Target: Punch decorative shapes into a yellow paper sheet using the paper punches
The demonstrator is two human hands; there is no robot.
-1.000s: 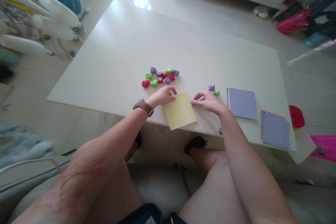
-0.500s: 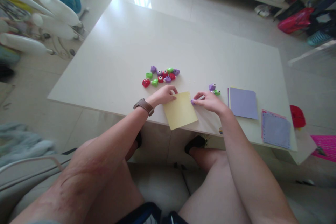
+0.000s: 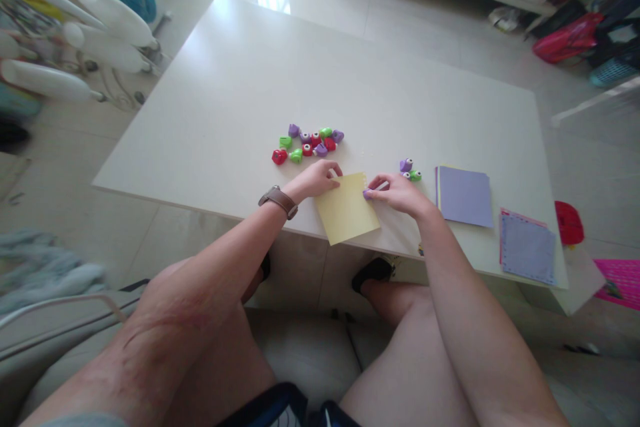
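My left hand [image 3: 320, 177] pinches the top left part of a yellow sheet of paper [image 3: 347, 210], whose lower corner hangs past the table's near edge. Small cut-outs show along the sheet's upper right edge. Closed around a small purple paper punch [image 3: 368, 193], my right hand [image 3: 400, 195] keeps it at that edge; the fingers partly cover the punch. Beyond my left hand lies a cluster of red, green and purple paper punches [image 3: 307, 149]. Just past my right hand sit a purple punch [image 3: 406, 165] and a green punch [image 3: 415, 175].
On the right of the white table [image 3: 360, 80] lie a stack of purple paper [image 3: 464, 196] and a second stack with punched edges [image 3: 527, 247]. A red object [image 3: 569, 222] is beyond the table's right edge. White bottle-shaped objects [image 3: 113, 13] stand at the far left.
The yellow sheet has shifted a little up and to the right against the purple punch. More cut-outs now show along its upper right edge. Both hands keep their grip.
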